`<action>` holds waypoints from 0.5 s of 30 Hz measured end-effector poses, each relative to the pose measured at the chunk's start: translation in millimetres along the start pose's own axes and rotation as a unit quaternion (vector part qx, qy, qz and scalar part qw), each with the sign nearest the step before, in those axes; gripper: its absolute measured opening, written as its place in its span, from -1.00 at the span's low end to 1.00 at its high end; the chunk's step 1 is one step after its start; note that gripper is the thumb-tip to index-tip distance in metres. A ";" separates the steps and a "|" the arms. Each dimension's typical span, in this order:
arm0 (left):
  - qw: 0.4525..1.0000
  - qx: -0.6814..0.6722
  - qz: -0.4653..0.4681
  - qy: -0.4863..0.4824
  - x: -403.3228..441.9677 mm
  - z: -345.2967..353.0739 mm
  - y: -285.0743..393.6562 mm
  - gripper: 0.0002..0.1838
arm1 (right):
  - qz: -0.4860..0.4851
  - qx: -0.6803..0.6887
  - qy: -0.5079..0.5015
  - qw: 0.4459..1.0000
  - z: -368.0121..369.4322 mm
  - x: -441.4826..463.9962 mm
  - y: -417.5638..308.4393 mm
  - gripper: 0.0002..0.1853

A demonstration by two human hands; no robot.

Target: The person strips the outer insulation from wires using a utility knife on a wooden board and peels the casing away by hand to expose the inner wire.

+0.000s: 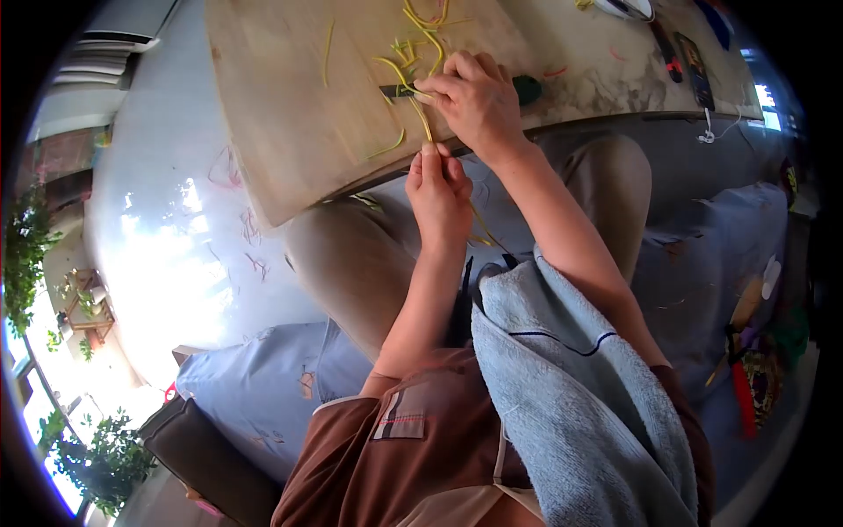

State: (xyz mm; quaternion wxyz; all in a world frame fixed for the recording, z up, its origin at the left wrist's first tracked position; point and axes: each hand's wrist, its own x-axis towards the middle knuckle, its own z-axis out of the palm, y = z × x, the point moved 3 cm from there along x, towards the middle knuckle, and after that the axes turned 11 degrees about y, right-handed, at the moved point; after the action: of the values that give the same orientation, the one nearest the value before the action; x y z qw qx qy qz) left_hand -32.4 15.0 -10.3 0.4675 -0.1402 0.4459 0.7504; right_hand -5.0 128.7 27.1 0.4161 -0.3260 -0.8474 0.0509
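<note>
My left hand [439, 189] is closed at the front edge of the wooden board, pinching thin yellow cords [427, 123] that run up to my right hand. Loose cord ends hang below its fingers. Over the board, my right hand [479, 101] has its thumb and fingers pressed together on the upper part of the cords. Beneath it lies a tool with a flat dark blade [398, 90] showing on the left and a dark green handle end [528, 90] on the right; its middle is hidden. More yellow cord [432, 44] curls further up the board.
The wooden board [272, 114] lies on a worktable across my knees. At the back right are a dark-handled tool [667, 61], a phone [694, 70] and white earphones [707, 136]. A light blue towel [571, 386] hangs from my shoulder. Thread scraps [255, 263] lie on the floor.
</note>
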 end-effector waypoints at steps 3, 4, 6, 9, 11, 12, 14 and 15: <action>1.000 -0.001 -0.001 0.009 -0.1 -1.0 -2.4 -0.80 | 0.015 0.007 0.001 1.000 -5.0 1.3 -3.5 -0.79; 1.000 -0.001 0.002 0.010 0.4 -0.8 -2.1 -0.80 | 0.009 0.001 0.001 1.000 -8.0 2.3 -4.1 -0.80; 1.000 -0.017 0.003 0.008 -1.6 1.5 -1.3 -0.81 | -0.001 -0.011 0.002 1.000 -16.3 1.9 -6.3 -0.82; 1.000 -0.023 0.006 0.001 -1.8 0.3 -3.7 -0.81 | 0.015 -0.012 0.008 1.000 -20.7 -2.7 -4.9 -0.86; 1.000 -0.024 0.000 -0.002 -1.6 -0.5 -3.7 -0.81 | 0.019 -0.015 0.015 1.000 -19.6 -3.1 -3.1 -0.88; 1.000 -0.024 -0.003 -0.003 -2.0 -0.1 -3.5 -0.81 | 0.015 -0.023 0.012 1.000 -17.0 -2.0 -2.1 -0.88; 1.000 -0.015 -0.011 0.013 -5.4 2.1 -2.5 -0.81 | 0.007 -0.040 0.006 0.999 -11.1 1.8 0.1 -0.89; 1.000 -0.011 -0.014 0.019 -5.7 2.8 -2.1 -0.81 | 0.009 -0.027 -0.001 1.000 -5.6 6.1 3.4 -0.91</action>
State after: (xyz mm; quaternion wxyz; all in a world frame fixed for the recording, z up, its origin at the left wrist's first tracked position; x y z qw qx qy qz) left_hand -27.1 14.2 -6.3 0.4675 -0.1658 0.4446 0.7459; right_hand -1.9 133.9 33.6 0.4059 -0.3445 -0.8459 0.0318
